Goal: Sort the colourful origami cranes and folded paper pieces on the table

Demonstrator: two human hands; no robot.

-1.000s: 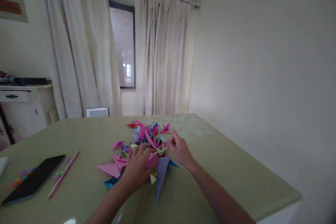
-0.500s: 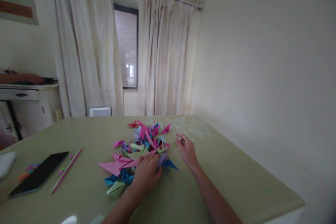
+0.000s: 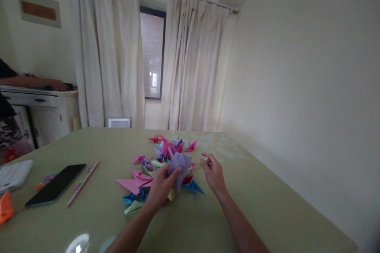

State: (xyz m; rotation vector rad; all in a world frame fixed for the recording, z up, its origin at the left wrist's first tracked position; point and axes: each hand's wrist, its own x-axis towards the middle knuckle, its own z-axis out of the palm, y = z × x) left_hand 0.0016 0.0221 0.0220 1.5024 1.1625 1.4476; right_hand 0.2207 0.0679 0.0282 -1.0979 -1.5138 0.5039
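A heap of folded paper cranes and paper pieces (image 3: 166,154) in pink, blue, purple and pale green lies on the green table (image 3: 252,189). My left hand (image 3: 162,185) is closed on a lavender folded paper piece (image 3: 179,168), lifted just above the heap. My right hand (image 3: 213,172) hovers to the right of the heap, fingers loosely curled with thumb and forefinger near each other; nothing shows in it. A large pink folded piece (image 3: 132,183) lies at the heap's left.
A dark tablet (image 3: 56,184), a pink-green stick (image 3: 83,183) and small coloured bits lie at left, with a white object (image 3: 13,174) and an orange piece (image 3: 5,208). Another person's arm (image 3: 35,83) rests on a white cabinet (image 3: 44,110). Curtains and a window stand behind.
My left hand has lifted the lavender piece out of the heap and turned it upright. My right hand has drawn back slightly to the right. The view has swung left, showing another person's arm.
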